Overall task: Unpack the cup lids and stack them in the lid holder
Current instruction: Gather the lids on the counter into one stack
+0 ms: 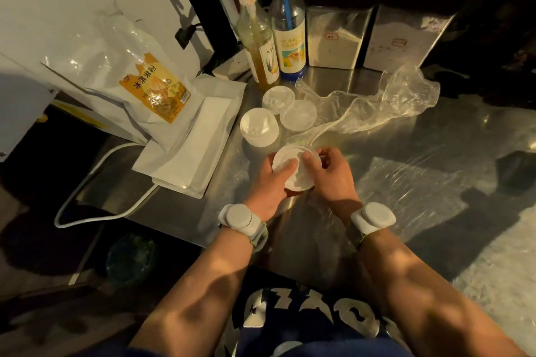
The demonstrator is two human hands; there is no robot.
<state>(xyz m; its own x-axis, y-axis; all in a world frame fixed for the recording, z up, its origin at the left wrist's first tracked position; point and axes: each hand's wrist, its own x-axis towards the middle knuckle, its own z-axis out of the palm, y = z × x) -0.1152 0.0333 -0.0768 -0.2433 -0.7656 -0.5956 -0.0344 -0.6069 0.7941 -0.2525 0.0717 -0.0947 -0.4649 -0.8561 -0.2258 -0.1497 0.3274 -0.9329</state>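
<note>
Fingers (311,158) of both hands curl round a lid stack (294,168), held above the table (362,139); left hand (269,185) supports, right hand (333,174) steadies; three stacks (258,130) stand beyond; advisably, keep rims aligned while squaring; holder unseen.

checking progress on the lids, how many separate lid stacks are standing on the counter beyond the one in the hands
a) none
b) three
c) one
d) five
b, three lid stacks stand on the steel counter beyond the hands: one on the left, one behind it near the bottles and one to the right, while the left hand and right hand hold a fourth stack.
</note>
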